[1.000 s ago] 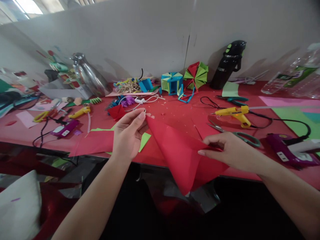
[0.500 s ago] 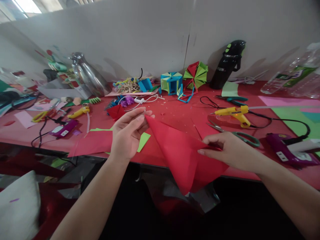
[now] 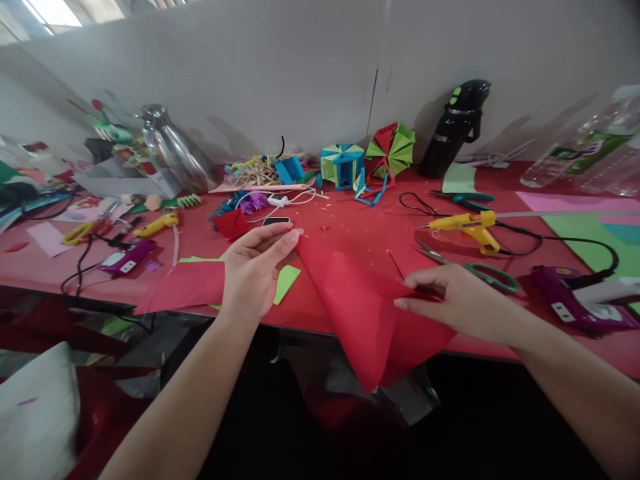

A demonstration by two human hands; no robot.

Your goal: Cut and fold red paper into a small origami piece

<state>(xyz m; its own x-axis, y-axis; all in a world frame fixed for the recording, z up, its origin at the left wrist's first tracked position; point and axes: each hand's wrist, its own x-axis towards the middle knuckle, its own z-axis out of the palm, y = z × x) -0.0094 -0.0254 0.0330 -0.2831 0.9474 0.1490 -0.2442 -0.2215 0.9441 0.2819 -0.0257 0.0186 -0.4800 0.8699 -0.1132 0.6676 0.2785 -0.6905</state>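
Note:
A large sheet of red paper (image 3: pixel 357 307), folded over on itself, is held between my two hands and hangs past the table's front edge. My left hand (image 3: pixel 255 270) pinches its upper left corner between thumb and fingers. At the paper's right side, my right hand (image 3: pixel 450 297) grips the edge, thumb below and fingers partly curled out of sight. More flat red paper (image 3: pixel 183 287) and bits of light green paper (image 3: pixel 287 283) lie by my left hand. Beyond my right hand are scissors (image 3: pixel 493 277) with green handles.
A yellow glue gun (image 3: pixel 467 230) lies at right, its cord running to a purple power block (image 3: pixel 575 300). Another yellow glue gun (image 3: pixel 157 223) is at left. Folded paper models (image 3: pixel 343 167), a steel jug (image 3: pixel 177 150) and a black bottle (image 3: pixel 455 130) stand along the wall.
My left thumb and the paper corner have shifted slightly to the right, and the sheet's upper part bends more. A small dark object behind my left fingers now shows. My right hand stays put.

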